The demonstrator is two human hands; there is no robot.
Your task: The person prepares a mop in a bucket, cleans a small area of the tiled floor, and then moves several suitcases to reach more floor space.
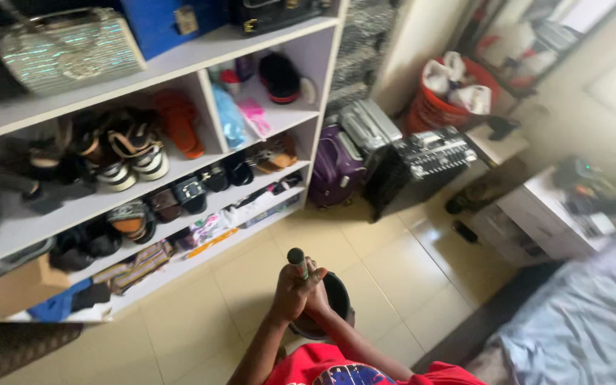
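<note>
Both my hands are wrapped around the top of an upright handle (296, 258) with a dark rounded tip. My left hand (288, 294) grips it from the left. Pressed against it from the right, my right hand (318, 294) is shut on the same stick. Directly below the hands a black bucket (338, 291) stands on the beige tiled floor; the lower part of the handle is hidden behind my hands. My red shirt (336, 367) fills the bottom edge.
A white shelf unit (180, 63) on the left holds several shoes and bags. Purple (333, 167), grey and black suitcases (422, 160) stand against the far wall beside a red basket (436, 107). A white drawer unit (536, 214) and a bed with a blue sheet (579, 321) are on the right.
</note>
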